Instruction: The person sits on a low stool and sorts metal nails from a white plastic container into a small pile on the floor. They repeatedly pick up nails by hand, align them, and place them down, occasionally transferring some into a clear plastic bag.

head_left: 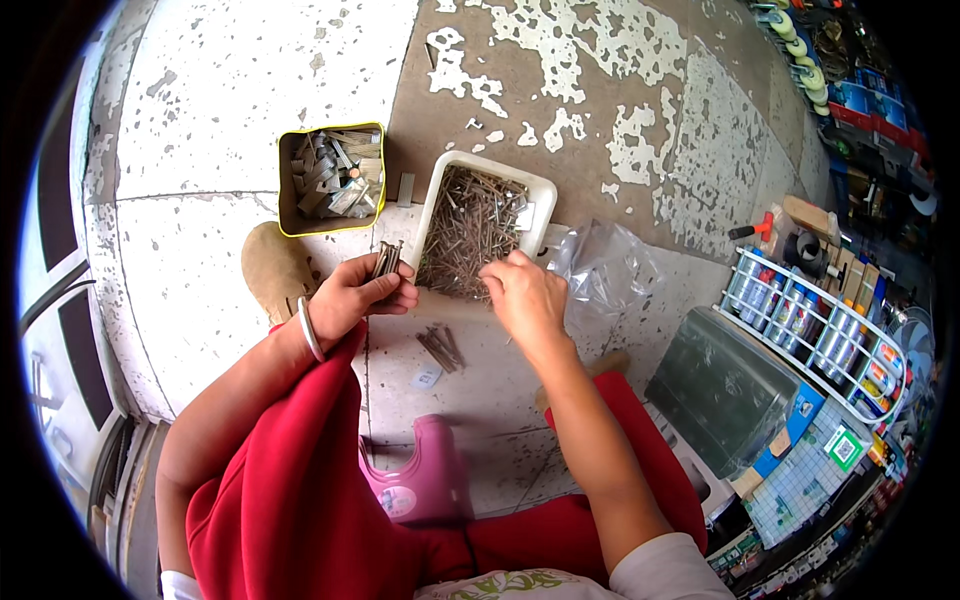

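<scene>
My left hand [363,289] is closed around a bunch of nails [388,259], their heads pointing up past the fingers. Just right of it stands a white plastic tray [541,187] heaped with loose, rusty-looking nails [472,225]. Over the tray's near right corner is my right hand [529,296], thumb and fingertips pinched together at the nails; whether a nail is between them is hidden. On the floor between my feet lies a small pile of nails [441,349], beside a little white paper tag [426,376].
A yellow-rimmed tin [379,176] holds strips of staples or brads, with one strip [406,190] on the floor beside it. Clear plastic bag [604,262] lies right of the tray. A pink stool [435,469] is below me. At right stand a dark green case [724,394] and a wire rack [814,307] of spray cans.
</scene>
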{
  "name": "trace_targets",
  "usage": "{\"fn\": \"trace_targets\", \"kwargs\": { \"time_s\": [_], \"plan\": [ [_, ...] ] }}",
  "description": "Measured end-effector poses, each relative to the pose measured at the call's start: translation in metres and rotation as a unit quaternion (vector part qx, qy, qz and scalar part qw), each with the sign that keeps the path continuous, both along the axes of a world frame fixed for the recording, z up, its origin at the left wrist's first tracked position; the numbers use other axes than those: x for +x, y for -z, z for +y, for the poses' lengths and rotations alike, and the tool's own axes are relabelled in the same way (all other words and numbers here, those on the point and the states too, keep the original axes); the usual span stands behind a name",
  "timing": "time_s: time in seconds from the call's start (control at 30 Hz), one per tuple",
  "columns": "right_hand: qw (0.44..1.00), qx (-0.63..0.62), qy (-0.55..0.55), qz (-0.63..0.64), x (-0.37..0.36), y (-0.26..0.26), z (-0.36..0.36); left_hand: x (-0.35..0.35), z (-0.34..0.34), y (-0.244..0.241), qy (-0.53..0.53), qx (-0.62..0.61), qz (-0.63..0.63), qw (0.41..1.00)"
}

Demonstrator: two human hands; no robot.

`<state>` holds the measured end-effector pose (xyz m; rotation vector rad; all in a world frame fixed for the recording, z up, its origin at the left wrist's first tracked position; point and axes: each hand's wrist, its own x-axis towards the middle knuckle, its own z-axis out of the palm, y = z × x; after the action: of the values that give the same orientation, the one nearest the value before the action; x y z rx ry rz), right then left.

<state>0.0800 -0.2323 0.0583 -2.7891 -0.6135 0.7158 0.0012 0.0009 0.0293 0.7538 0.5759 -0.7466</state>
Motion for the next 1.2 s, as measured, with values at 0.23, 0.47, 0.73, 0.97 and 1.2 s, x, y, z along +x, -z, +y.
{"fn": "trace_targets", "kwargs": {
  "time_s": [0.23, 0.47, 0.73, 0.97, 1.2],
  "plan": [
    [0.998, 0.046, 0.016, 0.027, 0.007, 0.002, 0.015, 0.001, -0.003, 0.001, 0.008, -0.002, -0.004, 1.000],
    [0.996, 0.030, 0.001, 0.081, -0.017, 0.001, 0.017, 0.001, -0.001, 0.001, 0.005, 0.008, 0.005, 1.000],
    [0.998, 0.047, -0.019, -0.033, 0.000, 0.023, 0.023, 0.002, -0.004, 0.002, 0.014, 0.005, 0.002, 1.000],
    [0.999, 0.030, 0.005, -0.019, 0.001, 0.022, 0.024, -0.002, -0.002, 0.003, 0.014, 0.004, 0.005, 1.000],
    [0.996, 0.048, -0.028, -0.064, 0.001, 0.031, 0.022, 0.001, -0.003, 0.003, 0.014, 0.008, -0.006, 1.000]
  ]
}}
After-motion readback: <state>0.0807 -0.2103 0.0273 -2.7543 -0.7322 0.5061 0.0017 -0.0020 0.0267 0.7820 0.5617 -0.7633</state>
